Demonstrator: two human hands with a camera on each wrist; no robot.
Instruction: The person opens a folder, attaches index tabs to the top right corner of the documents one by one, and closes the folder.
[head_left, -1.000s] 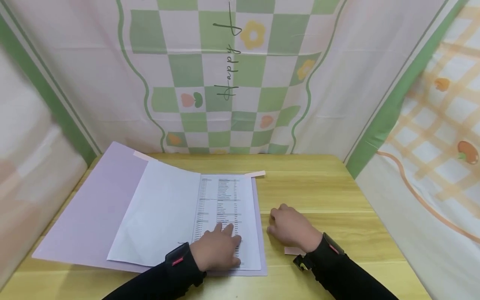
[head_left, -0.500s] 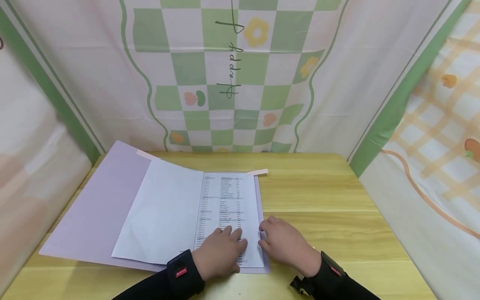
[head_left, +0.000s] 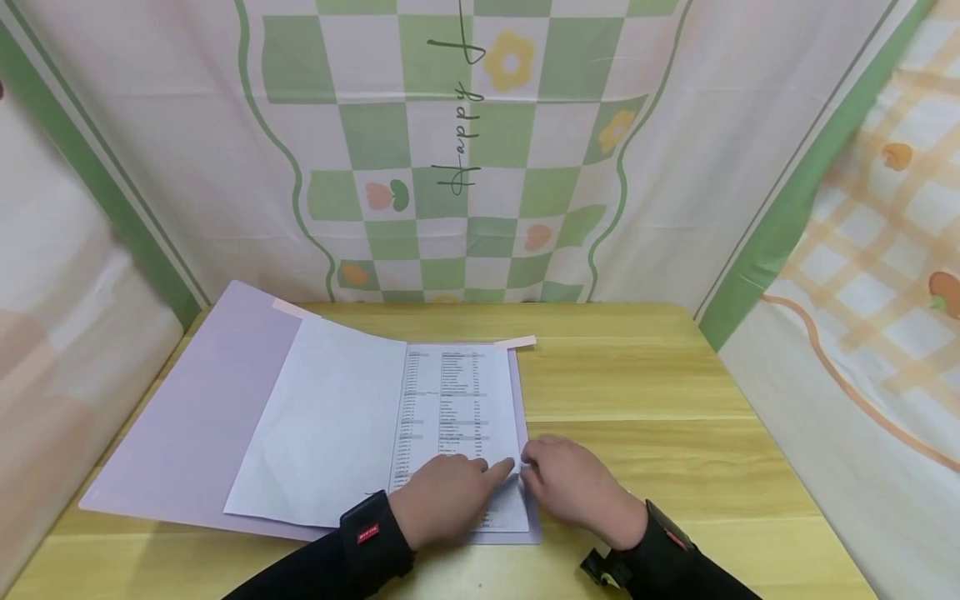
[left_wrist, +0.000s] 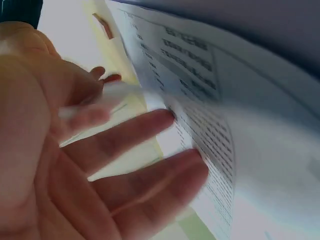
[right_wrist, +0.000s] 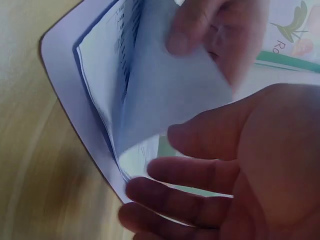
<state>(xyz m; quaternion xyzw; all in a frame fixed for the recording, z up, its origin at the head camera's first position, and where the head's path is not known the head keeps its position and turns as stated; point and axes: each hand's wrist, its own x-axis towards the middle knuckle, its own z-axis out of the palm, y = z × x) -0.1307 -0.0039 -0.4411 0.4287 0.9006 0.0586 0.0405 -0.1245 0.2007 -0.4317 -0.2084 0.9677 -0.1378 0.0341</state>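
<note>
A lilac folder [head_left: 187, 417] lies opened on the table, holding a white sheet [head_left: 322, 417] turned left and a printed page [head_left: 457, 392] on the right. My left hand [head_left: 446, 500] is over the lower part of the printed page, index finger toward its right edge. In the right wrist view, the left hand [right_wrist: 220, 40] pinches a lifted page [right_wrist: 170, 90], one fingertip on its blank back. In the left wrist view, other left fingers [left_wrist: 145, 185] reach to the print. My right hand [head_left: 573, 483] is at the folder's right edge, thumb and fingers apart beside the lifted page.
The wooden table [head_left: 637, 375] extends right of the folder. Pink tabs [head_left: 516, 342] stick out at the top of the pages. A patterned curtain [head_left: 465, 150] hangs behind the table and along both sides.
The right hand has moved left from the bare table to the page's right edge. The left hand has shifted right, its spread fingers drawing in, and a page edge is now raised.
</note>
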